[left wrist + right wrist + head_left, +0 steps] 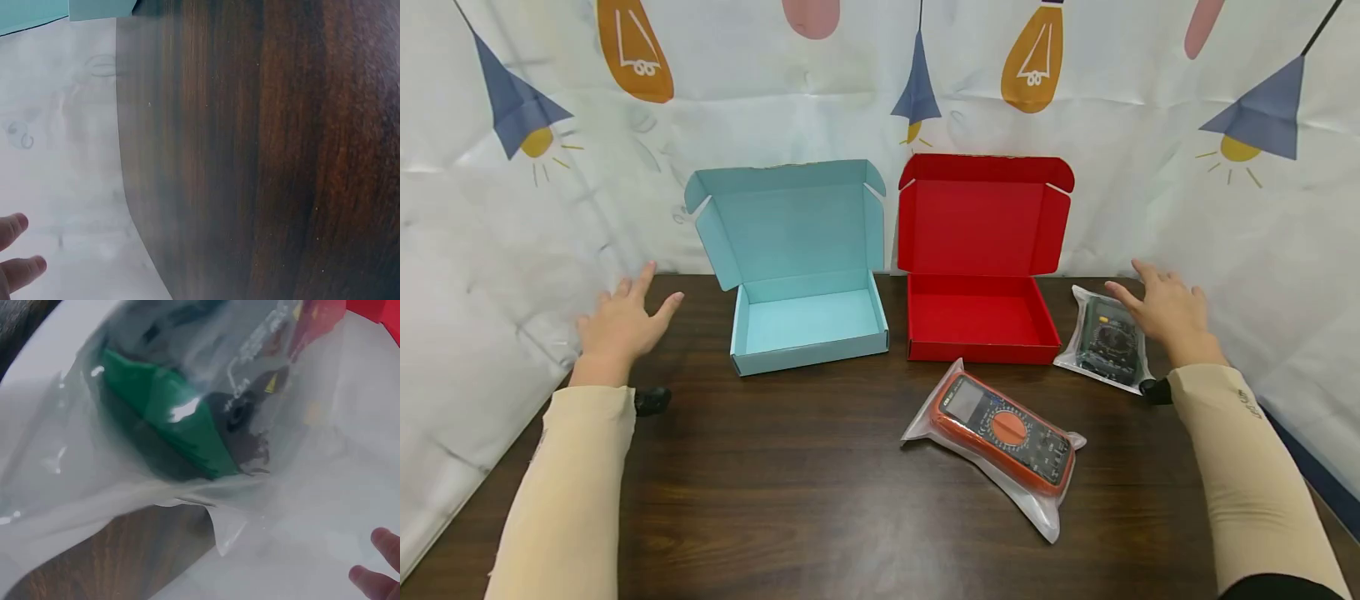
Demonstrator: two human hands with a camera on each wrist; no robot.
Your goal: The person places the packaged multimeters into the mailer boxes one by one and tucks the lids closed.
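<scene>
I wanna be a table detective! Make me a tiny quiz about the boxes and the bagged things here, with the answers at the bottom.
1. True or false: the light blue box and the red box both stand open.

2. Fill in the color: the bagged orange meter lies on the near side of the ____ box.

3. Pick one: which thing is nearest to the person's right hand?
A) the light blue box
B) the bagged dark green meter
C) the bagged orange meter

Key:
1. True
2. red
3. B
</scene>
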